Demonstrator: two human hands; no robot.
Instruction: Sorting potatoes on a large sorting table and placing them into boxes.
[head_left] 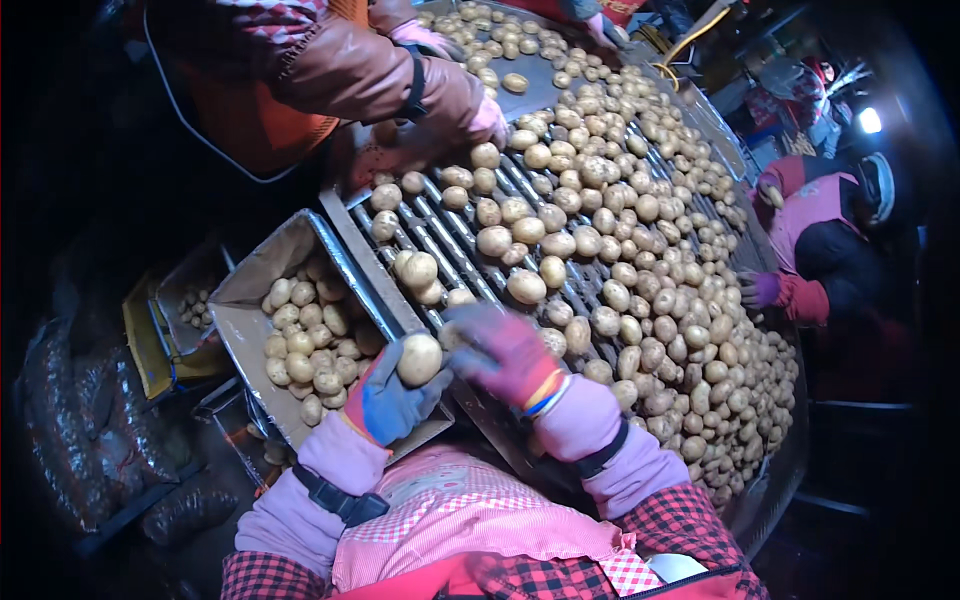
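Observation:
My left hand (398, 400), in a blue and red glove, is closed around a large pale potato (419, 360) just past the rim of a lined box (222, 335). Smaller potatoes (305, 340) lie heaped inside that box. Beside it, over the near edge of the roller table (430, 235), my right hand (498, 350) is smeared by motion. Its glove is red and grey-blue, and its fingers point toward the left hand. Whether they hold anything cannot be made out. Many loose potatoes (640, 290) cover the rollers, thickest toward the right.
Across the table at upper left, a co-worker's gloved hand (488, 122) reaches among the potatoes. Another person (825, 235) in pink works at the right edge. A yellow crate (148, 345) and filled mesh sacks (85, 430) stand at the left. A lamp (870, 120) shines at upper right.

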